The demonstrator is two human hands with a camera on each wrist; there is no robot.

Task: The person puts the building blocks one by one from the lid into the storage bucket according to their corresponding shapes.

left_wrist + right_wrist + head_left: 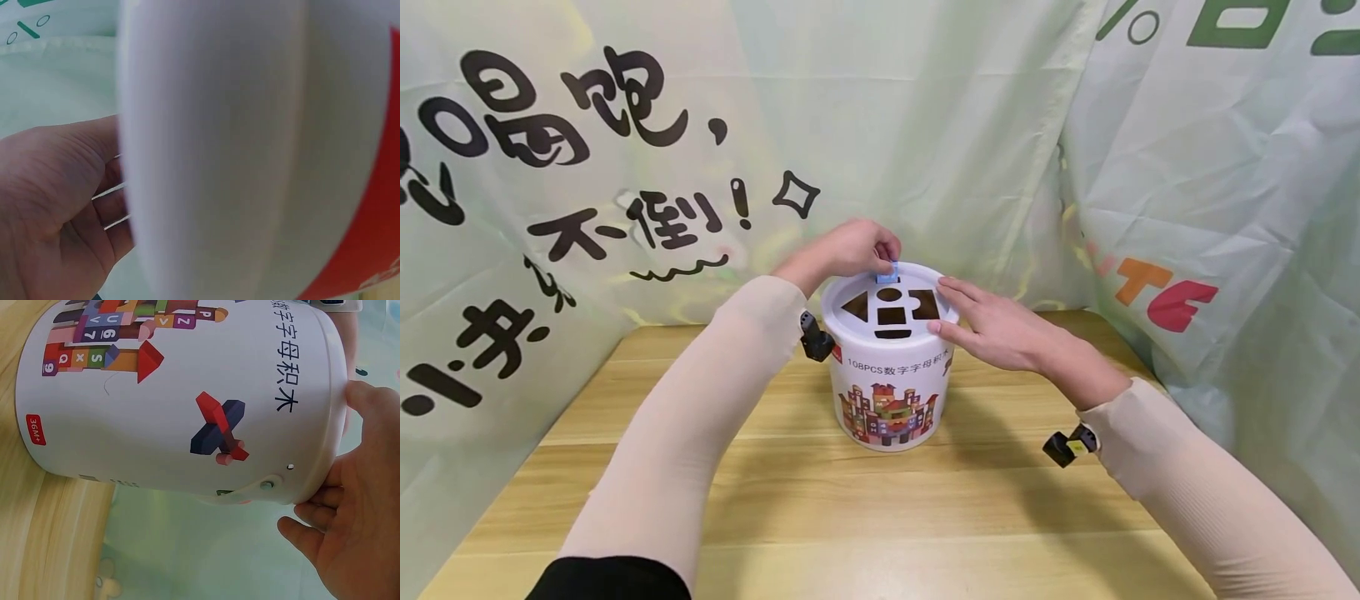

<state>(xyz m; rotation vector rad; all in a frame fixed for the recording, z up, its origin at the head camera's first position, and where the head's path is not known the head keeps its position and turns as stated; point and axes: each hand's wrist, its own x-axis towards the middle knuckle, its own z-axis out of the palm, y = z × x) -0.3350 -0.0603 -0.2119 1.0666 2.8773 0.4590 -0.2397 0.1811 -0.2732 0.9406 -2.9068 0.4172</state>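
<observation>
A white toy-block bucket (891,392) stands upright on the table, its printed side facing me. Its white lid (917,276) has several shaped holes, among them a triangle, a circle and a square. With thumb and fingers, my left hand (856,248) pinches a small light-blue block (887,276) at the lid's far slot. How deep the block sits in that slot is hard to tell. My right hand (1006,331) rests on the lid's right rim, fingers extended. In the left wrist view the bucket wall (212,156) hides the left fingertips and the block.
The wooden table (850,517) extends around the bucket. Behind it and along both sides hang pale green printed curtains (925,167). A carry handle (250,487) is fixed to the bucket's side near the rim, below the right hand.
</observation>
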